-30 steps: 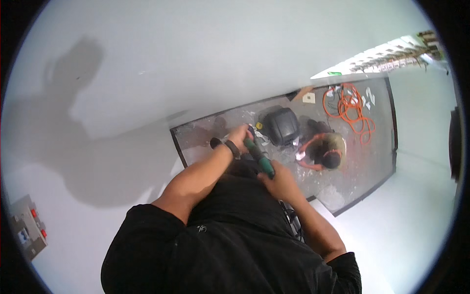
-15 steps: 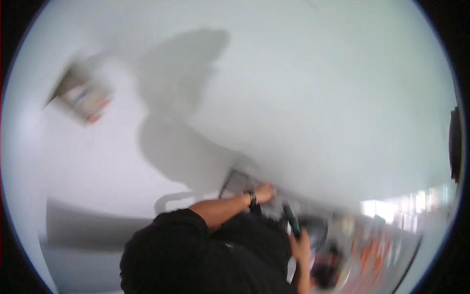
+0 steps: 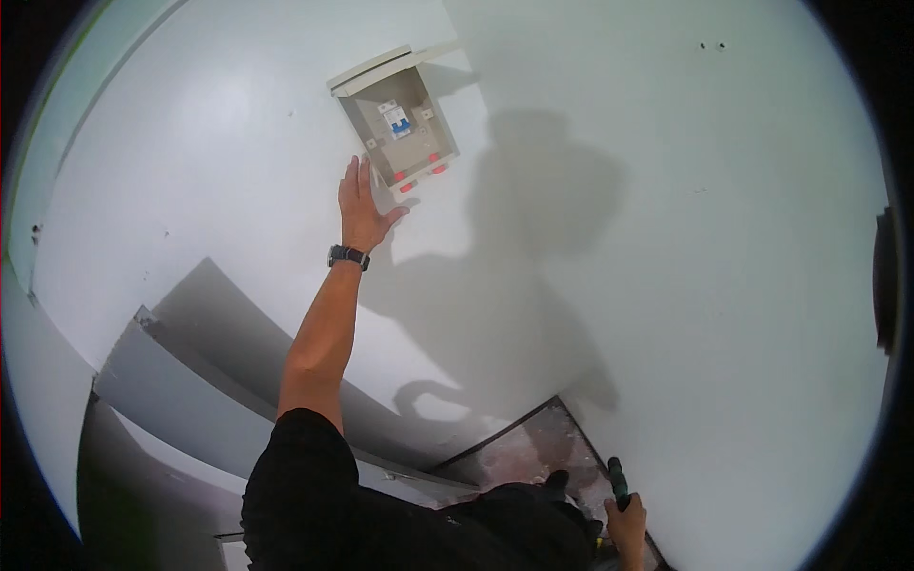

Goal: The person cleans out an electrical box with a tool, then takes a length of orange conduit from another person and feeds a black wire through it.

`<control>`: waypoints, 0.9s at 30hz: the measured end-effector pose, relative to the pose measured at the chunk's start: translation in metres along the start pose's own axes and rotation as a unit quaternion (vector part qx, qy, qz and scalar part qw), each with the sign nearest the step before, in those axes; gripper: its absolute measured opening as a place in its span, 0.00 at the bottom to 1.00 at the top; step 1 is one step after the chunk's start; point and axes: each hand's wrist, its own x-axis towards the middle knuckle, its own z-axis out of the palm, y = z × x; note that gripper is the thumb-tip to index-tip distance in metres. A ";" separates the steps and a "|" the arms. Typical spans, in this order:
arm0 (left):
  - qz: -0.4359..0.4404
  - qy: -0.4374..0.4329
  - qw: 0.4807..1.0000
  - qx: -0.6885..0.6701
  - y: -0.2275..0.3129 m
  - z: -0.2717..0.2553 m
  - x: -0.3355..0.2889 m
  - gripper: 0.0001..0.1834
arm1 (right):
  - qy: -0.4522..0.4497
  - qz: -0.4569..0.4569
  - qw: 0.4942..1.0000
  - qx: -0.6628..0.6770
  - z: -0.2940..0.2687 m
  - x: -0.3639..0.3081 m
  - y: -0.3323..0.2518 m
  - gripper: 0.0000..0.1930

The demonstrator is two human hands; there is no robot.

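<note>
Left hand spread flat, holding nothing, just below open wall box high on white wall. Right hand closed round dark green tool, low. Could brush exposed breaker inside.

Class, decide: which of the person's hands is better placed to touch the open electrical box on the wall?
Left. The left hand is raised beside the box, fingers spread; the right hand hangs low, gripping a green-handled tool.

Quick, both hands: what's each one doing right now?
Left hand: open, fingers spread, flat on the wall beside the breaker box, holding nothing.
Right hand: closed around a dark green tool, low by the body.
</note>
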 end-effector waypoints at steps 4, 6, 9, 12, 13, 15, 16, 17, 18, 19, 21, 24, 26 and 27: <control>-0.002 -0.033 0.996 0.082 -0.025 0.046 0.022 0.63 | 0.018 -0.018 0.995 0.097 0.057 0.041 0.009 0.17; -0.012 -0.027 0.994 0.109 -0.031 0.063 0.021 0.63 | 0.016 -0.032 0.992 0.123 0.071 0.050 0.002 0.13; -0.034 -0.022 0.988 0.149 -0.047 0.084 0.016 0.58 | -0.060 0.099 0.974 0.194 0.053 0.038 -0.050 0.19; -0.062 -0.015 0.971 0.232 -0.052 0.101 0.020 0.52 | -0.029 0.069 0.982 0.174 0.077 0.051 -0.016 0.19; -0.069 -0.016 0.970 0.233 -0.054 0.103 0.020 0.50 | -0.043 0.101 0.972 0.206 0.075 0.051 -0.013 0.18; -0.079 -0.019 0.967 0.240 -0.058 0.105 0.018 0.49 | -0.063 0.130 0.962 0.233 0.071 0.049 -0.007 0.18; -0.076 -0.011 0.973 0.218 -0.057 0.107 0.019 0.49 | -0.016 0.095 0.987 0.131 0.070 0.047 -0.005 0.21; -0.072 -0.003 0.978 0.195 -0.056 0.109 0.020 0.48 | 0.032 0.057 0.998 0.027 0.069 0.046 -0.003 0.24; -0.073 -0.004 0.977 0.199 -0.054 0.111 0.021 0.48 | 0.028 0.054 0.998 0.025 0.066 0.045 -0.001 0.24; -0.078 -0.003 0.977 0.199 -0.056 0.112 0.018 0.48 | 0.011 0.076 0.995 0.066 0.062 0.048 0.001 0.26; -0.071 0.011 0.971 0.226 -0.060 0.114 0.015 0.45 | -0.013 0.093 0.990 0.103 0.057 0.057 0.001 0.28; -0.075 -0.010 0.956 0.284 -0.061 0.120 0.019 0.44 | -0.024 0.106 0.994 0.025 0.046 0.069 -0.013 0.26; -0.080 -0.007 0.960 0.266 -0.065 0.123 0.024 0.45 | -0.066 0.105 0.990 0.071 0.043 0.074 -0.028 0.24; -0.078 0.005 0.965 0.250 -0.069 0.123 0.025 0.44 | -0.064 0.107 0.990 0.073 0.049 0.075 -0.020 0.24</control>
